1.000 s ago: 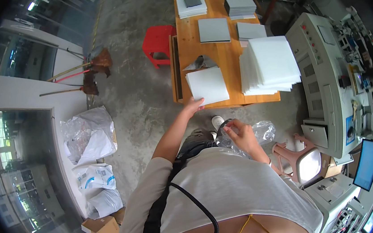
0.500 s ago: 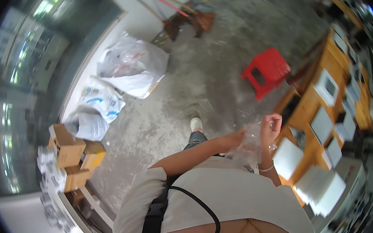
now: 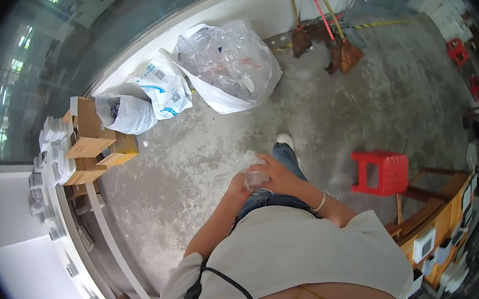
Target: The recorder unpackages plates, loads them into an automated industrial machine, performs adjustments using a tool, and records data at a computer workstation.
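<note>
1. At the far left, cardboard boxes stand stacked on the concrete floor beside a long white shelf that carries small items too blurred to name.
2. Just right of the boxes lie two white printed sacks, and touching them is a large clear plastic bag stuffed with crumpled clear film.
3. Your left hand is raised in front of your waist, fingers curled around the left side of a crumpled wad of clear plastic film.
4. That wad sits between your two hands, above your jeans and well apart from the big bag on the floor.
5. Your right hand is closed over the wad's top and right side, fingers bent across it, so both hands grip the same wad; a thin bracelet circles that wrist.
6. Just beyond your hands, the toe of your white shoe rests on the floor.
7. Further right, brooms lean near the wall.
8. A red plastic stool stands near your right elbow.
9. At the far right edge, a wooden desk carries small flat white things.
</note>
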Demonstrator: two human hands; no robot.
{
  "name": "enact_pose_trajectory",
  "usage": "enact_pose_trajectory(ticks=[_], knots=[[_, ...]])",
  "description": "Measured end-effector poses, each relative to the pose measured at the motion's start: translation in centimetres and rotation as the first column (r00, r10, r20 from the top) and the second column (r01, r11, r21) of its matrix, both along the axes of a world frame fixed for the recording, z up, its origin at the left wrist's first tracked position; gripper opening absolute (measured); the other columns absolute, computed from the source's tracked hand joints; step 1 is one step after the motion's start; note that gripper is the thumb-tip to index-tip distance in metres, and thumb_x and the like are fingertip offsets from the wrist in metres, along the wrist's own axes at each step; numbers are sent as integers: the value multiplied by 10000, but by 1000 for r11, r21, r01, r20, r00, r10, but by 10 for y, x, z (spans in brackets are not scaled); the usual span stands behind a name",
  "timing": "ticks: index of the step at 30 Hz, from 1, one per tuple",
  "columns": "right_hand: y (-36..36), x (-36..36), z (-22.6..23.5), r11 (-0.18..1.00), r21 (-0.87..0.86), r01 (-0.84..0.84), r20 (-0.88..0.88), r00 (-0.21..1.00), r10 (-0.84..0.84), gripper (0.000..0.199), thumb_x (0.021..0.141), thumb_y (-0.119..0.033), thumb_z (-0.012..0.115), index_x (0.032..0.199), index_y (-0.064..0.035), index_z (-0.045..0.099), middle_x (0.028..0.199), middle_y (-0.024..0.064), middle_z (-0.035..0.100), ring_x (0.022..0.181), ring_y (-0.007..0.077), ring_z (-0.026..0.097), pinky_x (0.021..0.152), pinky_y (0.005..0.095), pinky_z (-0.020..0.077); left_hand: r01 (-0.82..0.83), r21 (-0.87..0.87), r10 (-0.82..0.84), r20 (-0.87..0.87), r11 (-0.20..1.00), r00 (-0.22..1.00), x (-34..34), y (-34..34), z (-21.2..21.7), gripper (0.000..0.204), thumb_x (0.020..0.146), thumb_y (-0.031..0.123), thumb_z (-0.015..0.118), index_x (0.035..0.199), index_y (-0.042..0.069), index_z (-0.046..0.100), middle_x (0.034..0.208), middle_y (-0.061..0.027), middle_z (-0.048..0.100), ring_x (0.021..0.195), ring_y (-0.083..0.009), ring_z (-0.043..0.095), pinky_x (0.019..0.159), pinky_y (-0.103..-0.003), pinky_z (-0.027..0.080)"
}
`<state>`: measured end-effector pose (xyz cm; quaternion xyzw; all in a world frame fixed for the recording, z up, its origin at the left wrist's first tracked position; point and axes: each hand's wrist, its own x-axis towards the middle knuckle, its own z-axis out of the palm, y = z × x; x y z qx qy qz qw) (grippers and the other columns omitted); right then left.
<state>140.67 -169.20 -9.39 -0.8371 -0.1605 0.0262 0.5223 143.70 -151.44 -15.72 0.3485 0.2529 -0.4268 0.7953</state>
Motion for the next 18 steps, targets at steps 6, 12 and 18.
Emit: enact_pose_trajectory(ticks=[6, 12, 18], knots=[[-41, 239, -116, 997, 60, 40, 12, 999, -41, 422, 589, 131, 476, 922, -55, 656, 949, 131, 606, 912, 311, 585, 852, 363, 457, -129, 474, 57, 163, 871, 985, 88, 21, 44, 482, 927, 229, 484, 1363, 80, 345, 1279, -176, 469, 1126, -247, 517, 964, -372, 413], [-98, 555, -159, 915, -90, 392, 289, 890, -353, 558, 654, 111, 531, 1173, -94, 535, 1329, 215, 352, 1209, 418, 365, 978, 418, 374, -600, 602, 657, 160, 527, 737, 42, 108, 22, 412, 931, 217, 477, 1320, 102, 402, 1187, -134, 540, 1071, -256, 544, 886, -356, 454], [-85, 687, -279, 714, -700, 9, -162, 972, -172, 777, 655, -523, 708, 1331, -275, 418, 1513, 78, 70, 1356, 435, 93, 913, 785, 138, -291, 884, 763, -106, 366, 638, -85, 66, 59, 230, 904, 161, 442, 1097, 51, 501, 1003, -111, 597, 887, -214, 594, 693, -313, 487]])
